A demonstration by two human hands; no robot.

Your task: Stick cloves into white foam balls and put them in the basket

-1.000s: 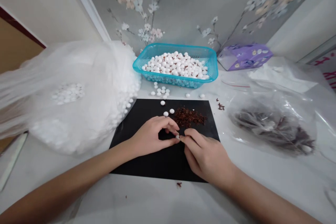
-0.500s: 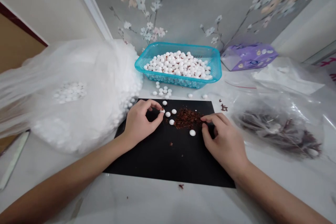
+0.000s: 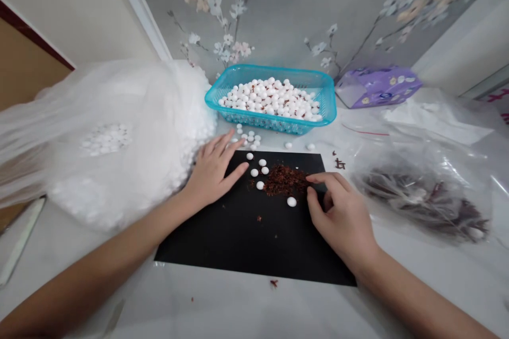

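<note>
While the left hand (image 3: 211,174) lay open, the right hand (image 3: 342,217) curled, its grip unclear, at the red-brown flakes (image 3: 284,181); six white beads (image 3: 258,171) remained on the black mat (image 3: 238,238).

The person's left forearm (image 3: 99,257) and right forearm (image 3: 425,291) come in bare at seven and five o'clock, slender and smooth. The left hand (image 3: 210,172) and right hand (image 3: 344,217) are bare too, and long-fingered.

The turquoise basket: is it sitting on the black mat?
No, the turquoise basket stands on the white tabletop beyond the black mat.
</note>
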